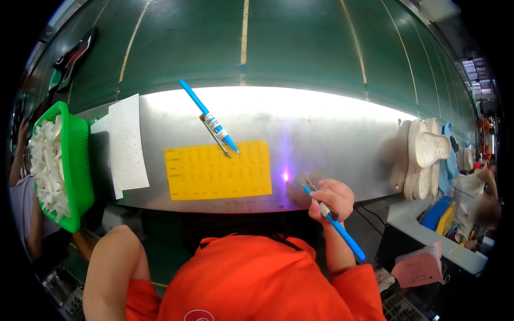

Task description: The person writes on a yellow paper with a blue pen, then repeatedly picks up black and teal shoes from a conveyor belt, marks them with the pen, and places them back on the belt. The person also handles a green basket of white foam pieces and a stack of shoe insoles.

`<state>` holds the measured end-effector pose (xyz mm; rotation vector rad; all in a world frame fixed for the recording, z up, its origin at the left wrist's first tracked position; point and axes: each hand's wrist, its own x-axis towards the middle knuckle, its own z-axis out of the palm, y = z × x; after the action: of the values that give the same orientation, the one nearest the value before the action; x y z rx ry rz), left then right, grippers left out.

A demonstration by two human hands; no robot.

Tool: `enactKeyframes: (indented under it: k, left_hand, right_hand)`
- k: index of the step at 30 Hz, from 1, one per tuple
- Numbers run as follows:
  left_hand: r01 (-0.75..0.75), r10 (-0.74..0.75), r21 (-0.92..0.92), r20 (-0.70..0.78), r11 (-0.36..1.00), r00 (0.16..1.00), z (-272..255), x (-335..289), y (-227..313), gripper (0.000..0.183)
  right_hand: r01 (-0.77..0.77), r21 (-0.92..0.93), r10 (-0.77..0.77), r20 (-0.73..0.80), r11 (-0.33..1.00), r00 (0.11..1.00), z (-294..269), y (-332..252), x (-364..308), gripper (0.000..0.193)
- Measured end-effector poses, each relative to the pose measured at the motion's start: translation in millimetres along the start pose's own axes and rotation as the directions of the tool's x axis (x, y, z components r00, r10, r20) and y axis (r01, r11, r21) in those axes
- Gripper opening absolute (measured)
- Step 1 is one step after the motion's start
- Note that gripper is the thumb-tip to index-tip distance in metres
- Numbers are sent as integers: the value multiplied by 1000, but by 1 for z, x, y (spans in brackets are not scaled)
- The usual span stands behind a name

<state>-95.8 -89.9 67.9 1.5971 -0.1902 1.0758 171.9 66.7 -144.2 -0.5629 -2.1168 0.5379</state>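
My right hand (pixel 335 198) is closed around a blue pen (pixel 348 241) near the front edge of the metal bench. White wrapping binds the pen to a thin metal piece, and its tip points up and left. A small bright violet light spot (pixel 285 176) shows on the bench beside that tip. A second blue pen (pixel 195 98), also bound to a slim metal rod (pixel 217 138), lies with its tip over a yellow printed card (pixel 219 184). Of my left arm (pixel 116 257) only the bent elbow part shows at the lower left; the left hand is out of view.
White sheets (pixel 127 144) lie at the left of the bench (pixel 348 144). Beyond them stands a green basket (pixel 79 166) of white pieces. Pale shoe soles (pixel 420 160) stand at the right end. A green belt (pixel 300 43) runs behind. Another person (pixel 474 200) is at far right.
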Motion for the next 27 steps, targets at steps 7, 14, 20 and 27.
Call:
enactKeyframes:
  k: [7,14,20,27]
  left_hand:
    - [-35,26,74,121,997,992,-9,-19,-36,14]
    - [380,-97,584,-456,718,885,-17,-18,-103,22]
    - [257,299,727,-540,637,787,-10,-10,-121,18]
    - [278,286,953,-303,125,909,-30,-32,-101,18]
  right_hand:
    - [-62,30,63,-21,998,998,-1,-1,6,21]
    - [-377,340,434,-105,861,895,3,5,-5,29]
    - [-501,484,613,-98,717,784,2,8,-5,24]
    - [-586,466,691,-79,662,718,3,11,1,24]
